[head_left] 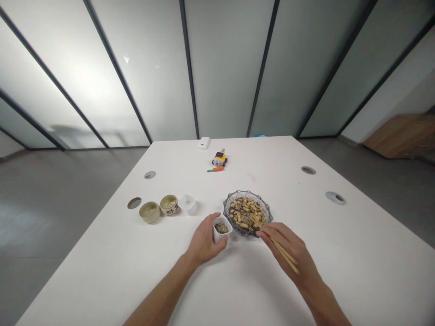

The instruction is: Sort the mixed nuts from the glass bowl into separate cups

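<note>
We clasp white cup (227, 221) of seeds (221, 227) in left hand (205, 240), grip chopsticks (287, 258) in right hand (298, 249) — hands apart, chopstick tips among peanuts (243, 206) in glass bowl (268, 213) on tabletop (340, 244).

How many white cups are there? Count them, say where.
2: one white cup holding seeds is in the left hand; the other cup is beside a green bowl.

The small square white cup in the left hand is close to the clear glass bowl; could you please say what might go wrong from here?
The small square white cup may tip if the left hand shifts, spilling its greyish-brown seeds.
The slim wooden chopsticks in the right hand could let tan peanuts slip outside the clear glass bowl.
</note>
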The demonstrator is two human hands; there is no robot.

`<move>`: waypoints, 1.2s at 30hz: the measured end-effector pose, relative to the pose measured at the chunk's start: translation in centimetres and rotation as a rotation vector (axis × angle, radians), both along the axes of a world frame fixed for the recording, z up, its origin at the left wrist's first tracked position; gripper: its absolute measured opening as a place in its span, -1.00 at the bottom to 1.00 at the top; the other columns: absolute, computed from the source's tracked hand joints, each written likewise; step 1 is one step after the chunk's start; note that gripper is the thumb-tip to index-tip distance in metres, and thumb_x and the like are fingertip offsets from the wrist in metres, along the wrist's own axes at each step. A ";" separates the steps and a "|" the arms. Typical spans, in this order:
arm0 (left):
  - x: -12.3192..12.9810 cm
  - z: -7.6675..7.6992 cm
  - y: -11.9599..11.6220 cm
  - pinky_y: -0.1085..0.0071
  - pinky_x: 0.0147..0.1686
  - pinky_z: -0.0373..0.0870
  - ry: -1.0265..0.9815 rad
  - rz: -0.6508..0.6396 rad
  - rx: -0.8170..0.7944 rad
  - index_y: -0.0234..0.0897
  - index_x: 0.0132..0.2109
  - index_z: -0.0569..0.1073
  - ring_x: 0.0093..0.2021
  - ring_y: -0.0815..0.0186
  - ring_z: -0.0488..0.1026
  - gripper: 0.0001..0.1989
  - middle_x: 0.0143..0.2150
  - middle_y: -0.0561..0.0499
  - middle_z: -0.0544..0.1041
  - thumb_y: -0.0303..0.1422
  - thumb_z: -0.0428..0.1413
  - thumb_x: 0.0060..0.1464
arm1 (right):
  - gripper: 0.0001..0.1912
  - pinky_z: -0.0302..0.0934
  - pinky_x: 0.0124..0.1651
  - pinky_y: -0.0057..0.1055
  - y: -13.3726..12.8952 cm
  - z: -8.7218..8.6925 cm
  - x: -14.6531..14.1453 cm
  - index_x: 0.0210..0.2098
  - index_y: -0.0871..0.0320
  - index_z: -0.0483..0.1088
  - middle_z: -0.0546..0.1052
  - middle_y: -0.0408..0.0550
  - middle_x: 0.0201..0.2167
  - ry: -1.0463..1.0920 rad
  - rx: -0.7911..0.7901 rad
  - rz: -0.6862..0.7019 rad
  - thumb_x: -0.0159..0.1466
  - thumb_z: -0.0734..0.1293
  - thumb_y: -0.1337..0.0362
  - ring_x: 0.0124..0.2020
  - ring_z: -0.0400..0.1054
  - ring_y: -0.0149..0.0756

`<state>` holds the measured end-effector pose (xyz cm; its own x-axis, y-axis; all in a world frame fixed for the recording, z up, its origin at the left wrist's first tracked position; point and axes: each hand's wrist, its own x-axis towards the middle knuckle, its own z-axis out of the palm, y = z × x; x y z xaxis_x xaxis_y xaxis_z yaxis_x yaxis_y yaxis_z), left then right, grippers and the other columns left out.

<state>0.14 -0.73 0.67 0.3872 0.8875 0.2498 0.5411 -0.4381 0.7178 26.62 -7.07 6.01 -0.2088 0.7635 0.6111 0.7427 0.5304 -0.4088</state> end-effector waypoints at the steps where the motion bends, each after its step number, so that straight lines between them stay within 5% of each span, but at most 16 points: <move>1: 0.0 0.0 0.0 -0.02 0.27 0.38 -0.001 -0.002 -0.002 -0.27 0.30 0.27 0.23 -0.02 0.45 -0.36 0.23 -0.22 0.49 -0.33 0.20 0.07 | -0.86 0.49 -0.12 -0.24 0.0 0.2 -0.1 -0.12 0.09 0.54 0.61 0.02 -0.19 -0.019 0.007 0.008 0.46 0.31 0.28 -0.18 0.54 -0.18; 10: -0.1 0.1 0.0 -0.02 0.27 0.39 0.015 0.002 -0.019 -0.27 0.30 0.25 0.23 -0.02 0.45 -0.35 0.24 -0.22 0.49 -0.32 0.20 0.08 | -0.87 0.50 -0.06 -0.27 -0.1 -0.3 0.8 -0.10 0.07 0.54 0.62 -0.01 -0.16 0.084 -0.039 -0.009 0.44 0.33 0.31 -0.15 0.55 -0.21; 19: -0.1 0.3 0.0 -0.02 0.25 0.42 0.006 0.003 -0.029 -0.25 0.29 0.28 0.20 -0.03 0.48 -0.35 0.19 -0.20 0.52 -0.33 0.21 0.05 | -0.79 0.46 -0.17 -0.33 -0.1 0.9 1.2 -0.27 0.03 0.60 0.64 -0.10 -0.32 0.234 0.045 -0.263 0.43 0.34 0.17 -0.28 0.55 -0.27; 23: 0.0 0.2 0.0 -0.01 0.25 0.42 0.011 0.009 -0.019 -0.26 0.29 0.29 0.20 -0.03 0.49 -0.35 0.20 -0.20 0.51 -0.33 0.21 0.05 | -0.74 0.47 -0.19 -0.30 0.0 0.3 1.2 -0.31 0.06 0.59 0.62 -0.06 -0.30 0.514 -0.034 -0.351 0.41 0.34 0.10 -0.25 0.55 -0.23; 26: -0.1 0.1 0.0 -0.01 0.25 0.41 0.023 0.006 -0.022 -0.27 0.29 0.27 0.21 -0.02 0.48 -0.35 0.22 -0.21 0.50 -0.32 0.20 0.06 | -0.69 0.49 -0.23 -0.30 0.1 0.1 0.6 -0.35 0.08 0.58 0.61 -0.05 -0.31 0.662 -0.131 -0.284 0.40 0.34 0.06 -0.29 0.55 -0.22; 36: -0.1 0.1 0.0 0.00 0.25 0.41 0.019 -0.007 -0.026 -0.26 0.29 0.25 0.20 -0.01 0.47 -0.35 0.21 -0.20 0.50 -0.32 0.20 0.07 | -0.62 0.43 -0.18 -0.28 0.6 0.0 1.1 -0.35 0.08 0.56 0.61 -0.03 -0.32 0.396 -0.104 -0.398 0.42 0.29 -0.02 -0.28 0.53 -0.20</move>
